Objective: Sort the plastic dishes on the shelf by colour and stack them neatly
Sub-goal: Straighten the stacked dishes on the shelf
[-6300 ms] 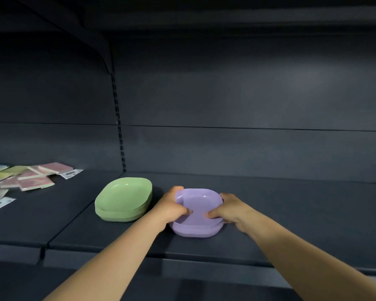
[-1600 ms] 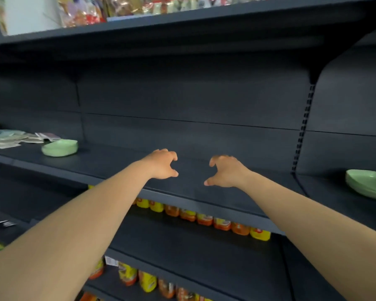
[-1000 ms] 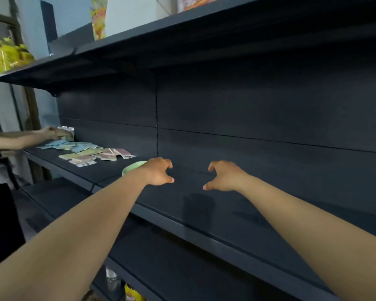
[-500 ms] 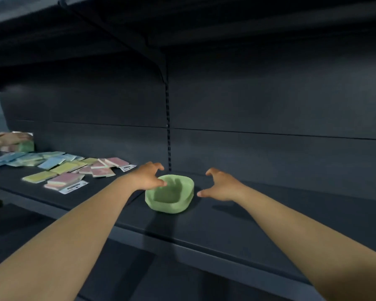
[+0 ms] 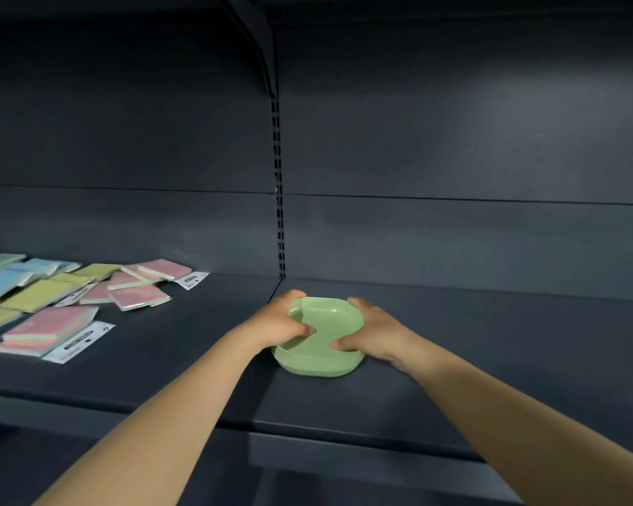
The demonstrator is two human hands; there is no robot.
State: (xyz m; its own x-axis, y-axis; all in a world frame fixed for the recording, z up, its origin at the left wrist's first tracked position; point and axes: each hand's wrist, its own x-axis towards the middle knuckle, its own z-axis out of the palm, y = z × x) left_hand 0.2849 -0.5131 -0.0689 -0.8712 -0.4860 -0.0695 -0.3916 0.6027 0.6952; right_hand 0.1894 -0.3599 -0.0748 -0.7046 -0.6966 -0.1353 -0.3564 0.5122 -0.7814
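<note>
- Head view: green dishes (image 5: 320,339), stacked, sit on the dark shelf (image 5: 472,359), just right of the slotted upright (image 5: 279,220).
- My left hand (image 5: 278,323) and right hand (image 5: 375,332) grip the stack's sides, thumbs over the rim.
- Coloured packets (image 5: 70,297) lie scattered well to the left.

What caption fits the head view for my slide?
Both hands, left hand and right hand, grip green dishes on the dark shelf.
</note>
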